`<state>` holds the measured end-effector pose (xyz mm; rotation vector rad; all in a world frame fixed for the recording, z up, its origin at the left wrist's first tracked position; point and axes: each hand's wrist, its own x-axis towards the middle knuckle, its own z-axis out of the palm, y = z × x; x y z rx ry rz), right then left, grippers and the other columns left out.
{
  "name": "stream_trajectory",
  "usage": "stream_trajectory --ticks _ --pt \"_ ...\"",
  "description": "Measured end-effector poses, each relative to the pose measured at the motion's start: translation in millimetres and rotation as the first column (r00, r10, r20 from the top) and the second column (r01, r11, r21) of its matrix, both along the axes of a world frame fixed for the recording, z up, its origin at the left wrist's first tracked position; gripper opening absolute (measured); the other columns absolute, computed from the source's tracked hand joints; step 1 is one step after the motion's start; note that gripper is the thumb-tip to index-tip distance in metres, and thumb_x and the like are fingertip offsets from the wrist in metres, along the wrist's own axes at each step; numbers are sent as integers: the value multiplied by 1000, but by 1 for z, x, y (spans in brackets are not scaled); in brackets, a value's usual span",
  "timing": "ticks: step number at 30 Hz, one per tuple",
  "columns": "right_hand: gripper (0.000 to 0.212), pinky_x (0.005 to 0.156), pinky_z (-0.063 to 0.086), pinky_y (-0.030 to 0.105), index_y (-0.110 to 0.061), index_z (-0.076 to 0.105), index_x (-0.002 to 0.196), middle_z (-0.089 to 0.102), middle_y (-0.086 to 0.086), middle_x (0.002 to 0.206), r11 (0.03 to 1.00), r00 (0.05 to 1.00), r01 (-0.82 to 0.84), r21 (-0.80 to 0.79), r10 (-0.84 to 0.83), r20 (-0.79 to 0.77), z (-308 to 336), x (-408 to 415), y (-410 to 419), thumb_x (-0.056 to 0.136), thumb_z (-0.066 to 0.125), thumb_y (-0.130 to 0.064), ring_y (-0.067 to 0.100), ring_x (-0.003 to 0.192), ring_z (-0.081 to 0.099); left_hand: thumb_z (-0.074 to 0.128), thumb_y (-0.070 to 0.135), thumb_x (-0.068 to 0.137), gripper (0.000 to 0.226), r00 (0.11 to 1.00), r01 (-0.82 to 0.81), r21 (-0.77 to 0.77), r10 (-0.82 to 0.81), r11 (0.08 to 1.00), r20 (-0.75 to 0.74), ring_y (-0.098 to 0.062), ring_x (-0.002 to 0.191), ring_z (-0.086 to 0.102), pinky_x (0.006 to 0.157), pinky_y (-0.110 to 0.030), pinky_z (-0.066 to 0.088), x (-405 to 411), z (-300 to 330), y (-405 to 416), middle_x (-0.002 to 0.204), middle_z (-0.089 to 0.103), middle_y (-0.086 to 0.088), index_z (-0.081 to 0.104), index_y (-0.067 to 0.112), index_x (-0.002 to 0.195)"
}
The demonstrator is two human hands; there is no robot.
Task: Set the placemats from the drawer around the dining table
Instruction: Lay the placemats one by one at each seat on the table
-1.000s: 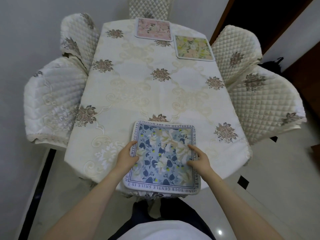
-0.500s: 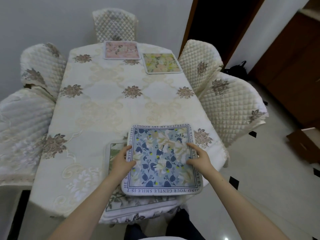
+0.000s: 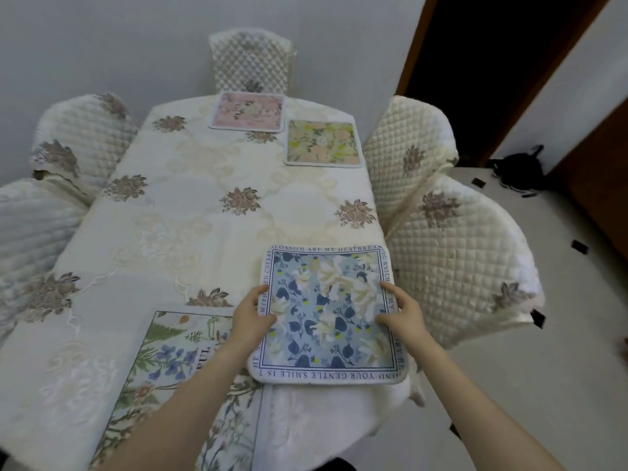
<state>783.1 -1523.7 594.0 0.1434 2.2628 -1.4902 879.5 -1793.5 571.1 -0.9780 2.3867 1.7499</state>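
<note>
Blue floral square fabric placemat (image 3: pixel 328 314) pinched at both side edges by left hand (image 3: pixel 253 321) and right hand (image 3: pixel 402 314), hanging over near right corner of cream embroidered tablecloth (image 3: pixel 190 212), liable to slide off if released.

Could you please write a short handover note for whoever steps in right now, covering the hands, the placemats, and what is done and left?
Left hand grips the left edge of the blue floral placemat; right hand grips its right edge. The mat is at the table's near right side, in front of the near right chair; whether it rests flat yet is unclear.
Done: the pink placemat at the far end, the yellow placemat at the far right, and the green botanical placemat at the near end.
Left: let go of the blue mat; the two left-side chairs have no mat before them. The drawer is out of view.
</note>
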Motion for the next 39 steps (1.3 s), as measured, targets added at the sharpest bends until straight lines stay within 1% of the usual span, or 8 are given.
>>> stream_trajectory --ticks 10,13,15,19,23,28,34,39 --pt "65 84 49 59 -14 48 139 43 7 145 999 999 25 42 -26 38 -30 -102 -28 82 59 16 54 116 47 57 -11 81 63 995 -94 -7 95 996 34 -26 134 37 66 -14 41 -95 -24 -15 143 43 -15 46 16 137" --pt "65 69 53 52 -16 47 139 47 11 142 996 999 40 76 -42 28 -53 -115 -33 82 58 14 41 80 61 57 -13 82 64 996 -71 -5 71 997 54 -24 126 43 50 -9 42 -112 -40 -14 144 42 -13 45 15 138" --pt "63 74 51 42 -18 42 142 44 13 143 983 1000 -19 185 20 -5 -68 -117 -32 86 56 7 32 86 59 53 -15 82 64 997 -56 -16 57 998 50 -16 108 48 48 -4 42 -119 -51 -11 143 42 -9 43 13 139" --pt "49 111 30 38 -18 33 149 10 15 159 738 898 -215 640 407 -169 -96 -110 -32 100 42 -23 31 145 16 54 -4 83 62 993 95 -287 -72 953 90 -22 107 44 91 -20 46 -116 -68 -2 132 37 -17 40 11 141" --pt "62 120 1 32 -11 20 152 9 6 160 605 775 -239 760 590 -226 -126 -98 -37 99 16 -44 22 148 7 49 27 88 56 923 382 -696 -293 608 250 -40 137 29 110 -50 26 -113 -104 5 147 33 -26 43 8 141" --pt "60 120 -2 29 -13 15 153 11 1 160 633 789 -218 743 563 -248 -139 -93 -39 100 18 -41 14 148 3 22 43 100 60 855 490 -743 -418 457 306 -26 147 7 116 -46 10 -109 -122 2 159 14 -12 21 12 151" --pt "69 120 8 34 -4 34 146 28 11 156 706 822 -180 684 491 -290 -119 -106 -77 95 12 -44 24 146 19 30 34 87 60 867 474 -767 -382 432 320 -32 129 46 114 -47 22 -147 -94 9 137 52 -18 51 2 133" --pt "69 120 2 32 -12 23 151 19 4 159 716 747 -274 642 579 -327 -120 -151 -149 93 3 -44 16 148 9 15 36 97 63 795 552 -771 -480 318 371 -20 147 -10 119 -43 -4 -204 -107 24 160 -6 -6 -6 10 150"
